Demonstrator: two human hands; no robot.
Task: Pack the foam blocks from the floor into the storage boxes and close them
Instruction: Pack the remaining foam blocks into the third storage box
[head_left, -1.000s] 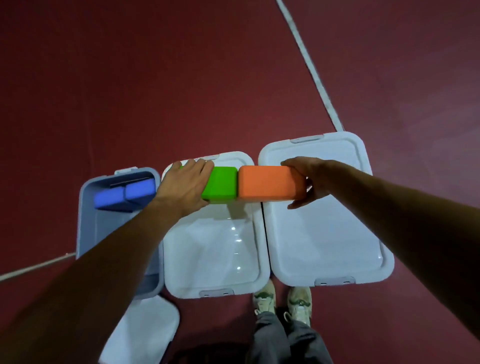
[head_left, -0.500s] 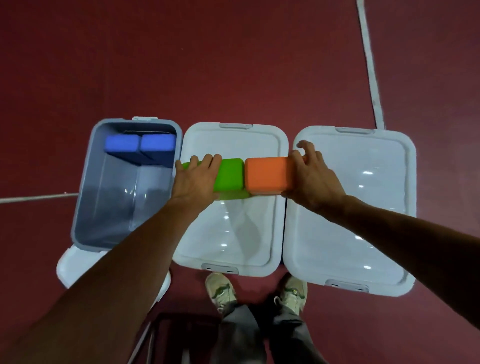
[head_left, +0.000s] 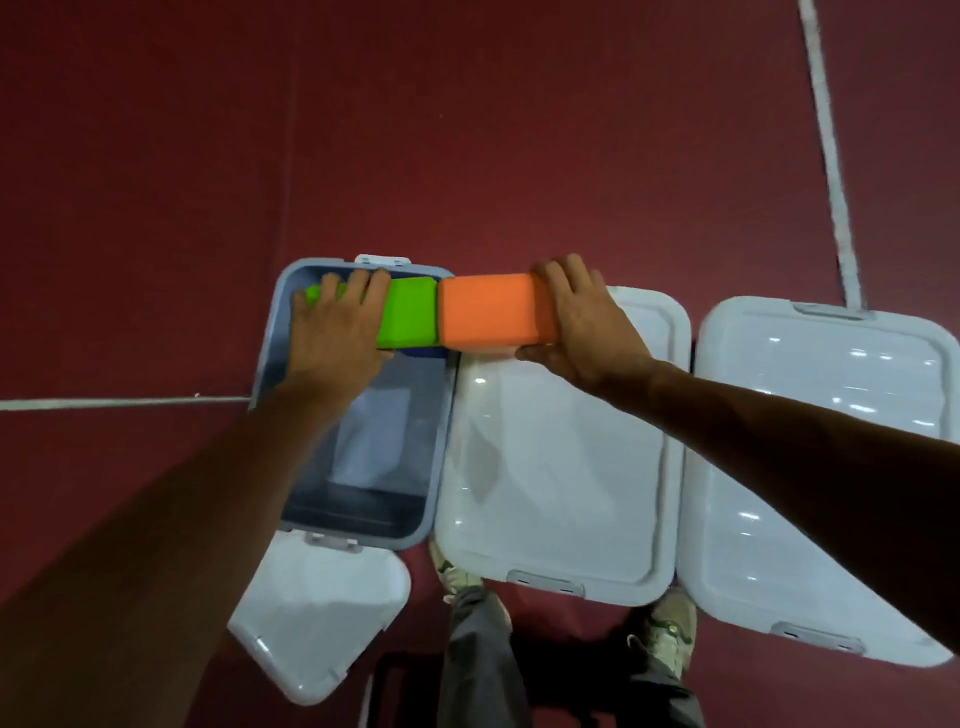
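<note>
A green foam block (head_left: 408, 318) and an orange foam block (head_left: 491, 310) are squeezed end to end between my hands. My left hand (head_left: 335, 335) lies over the green block's left part with its fingers curled on top. My right hand (head_left: 582, 322) grips the orange block's right end, thumb underneath. Both blocks hang above the far end of the open grey storage box (head_left: 291, 322). A sliver of a blue block (head_left: 423, 353) shows inside the box beneath them.
Two closed boxes with white lids (head_left: 561, 457) (head_left: 821, 467) stand side by side right of the open box. A loose white lid (head_left: 317, 613) lies on the red floor at the open box's near end. My shoes (head_left: 670, 634) are behind the boxes. White floor lines (head_left: 124, 402) cross the floor.
Both hands have carried the green and orange blocks leftward, from above the middle lid to above the open grey box. The blue blocks are now mostly hidden beneath them.
</note>
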